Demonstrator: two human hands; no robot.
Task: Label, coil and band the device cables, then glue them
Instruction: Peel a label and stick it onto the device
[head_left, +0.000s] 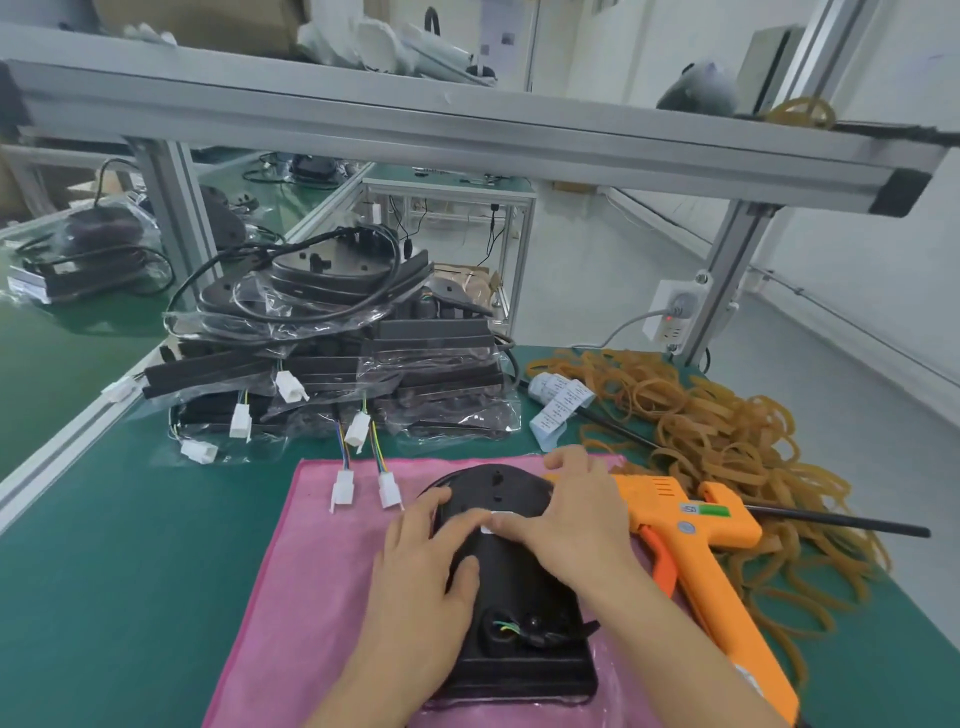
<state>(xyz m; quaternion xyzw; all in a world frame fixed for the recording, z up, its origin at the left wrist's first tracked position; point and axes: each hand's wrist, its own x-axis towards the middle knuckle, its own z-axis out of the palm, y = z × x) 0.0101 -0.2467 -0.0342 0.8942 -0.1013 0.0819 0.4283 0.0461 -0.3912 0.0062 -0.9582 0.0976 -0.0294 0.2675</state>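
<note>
We see a black device (514, 613) lying flat on a pink cloth (311, 561), a small white label (491, 522) on its back, coloured wires (506, 627) at its near end.

Both hands on black device (511, 582) atop pink cloth (291, 587), right hand (569, 512) pressing white label (496, 521), left hand (421, 566) steadying, orange glue gun (696, 540) beside, rubber bands (727, 431) at desk's right edge

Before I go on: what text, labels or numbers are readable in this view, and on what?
Nothing reads clearly.
Glue gun sticker: green and white print, too blurred.
Label strip by the rubber bands: rows of print, too small.
White label on the black device, under the right hand: mostly covered, unreadable.
Left hand rests on the device.
</note>
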